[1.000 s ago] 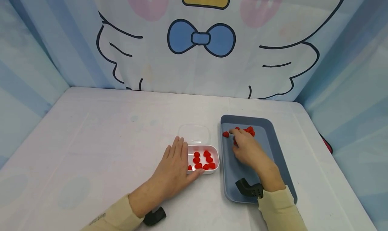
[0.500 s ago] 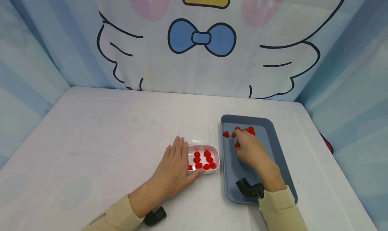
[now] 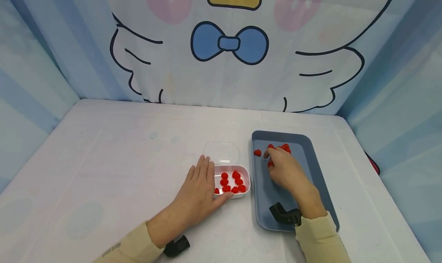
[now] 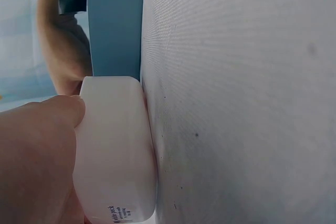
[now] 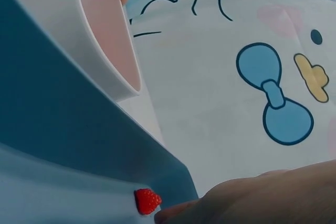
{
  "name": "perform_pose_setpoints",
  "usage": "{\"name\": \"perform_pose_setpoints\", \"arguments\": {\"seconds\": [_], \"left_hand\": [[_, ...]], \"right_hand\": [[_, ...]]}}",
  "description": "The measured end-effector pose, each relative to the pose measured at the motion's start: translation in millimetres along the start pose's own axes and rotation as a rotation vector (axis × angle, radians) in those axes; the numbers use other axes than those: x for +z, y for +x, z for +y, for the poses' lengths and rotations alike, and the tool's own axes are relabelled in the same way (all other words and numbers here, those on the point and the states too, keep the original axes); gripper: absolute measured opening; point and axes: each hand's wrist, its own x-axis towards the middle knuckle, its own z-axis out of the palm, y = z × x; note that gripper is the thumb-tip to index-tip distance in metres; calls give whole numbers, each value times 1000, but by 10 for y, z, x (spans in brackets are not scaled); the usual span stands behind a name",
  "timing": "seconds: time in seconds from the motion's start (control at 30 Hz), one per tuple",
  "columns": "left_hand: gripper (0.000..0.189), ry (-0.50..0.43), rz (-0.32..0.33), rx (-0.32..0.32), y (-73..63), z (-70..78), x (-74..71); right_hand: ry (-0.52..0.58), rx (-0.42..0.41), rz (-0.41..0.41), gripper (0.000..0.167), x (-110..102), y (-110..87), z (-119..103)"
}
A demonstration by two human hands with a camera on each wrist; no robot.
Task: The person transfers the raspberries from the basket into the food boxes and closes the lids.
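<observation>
My left hand (image 3: 198, 190) lies with straight fingers along the left side of a small white box (image 3: 246, 174), its thumb touching the near rim. Inside the box are several red raspberries (image 3: 224, 182); the hand covers its left part. In the left wrist view the thumb rests at the edge of the box (image 4: 115, 140), on whose wall small print shows. Over the grey-blue tray (image 3: 276, 194), my right hand (image 3: 286, 171) bends its fingers, with a raspberry (image 3: 270, 164) between thumb and index finger. Another raspberry (image 5: 147, 201) lies near the tray's corner in the right wrist view.
A clear plastic lid (image 3: 221, 152) lies behind the box. More raspberries (image 3: 285, 147) are grouped at the far end of the tray, partly behind the right hand. A patterned curtain (image 3: 228, 83) rises behind the white table (image 3: 103, 159).
The right hand has shifted slightly right and toward the near side, and the raspberry at its fingers has shifted with it. The left hand and the box have stayed in place.
</observation>
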Motion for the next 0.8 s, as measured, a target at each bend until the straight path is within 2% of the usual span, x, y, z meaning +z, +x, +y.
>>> {"name": "perform_pose_setpoints", "arguments": {"seconds": [0.57,0.8], "left_hand": [[96,0,6,-5,-1,0,-6],[96,0,7,-1,-3,-2,-5]], "right_hand": [[31,-25,51,25,-18,-8,-11],[16,-35,42,20,-26,-17,-17]]}}
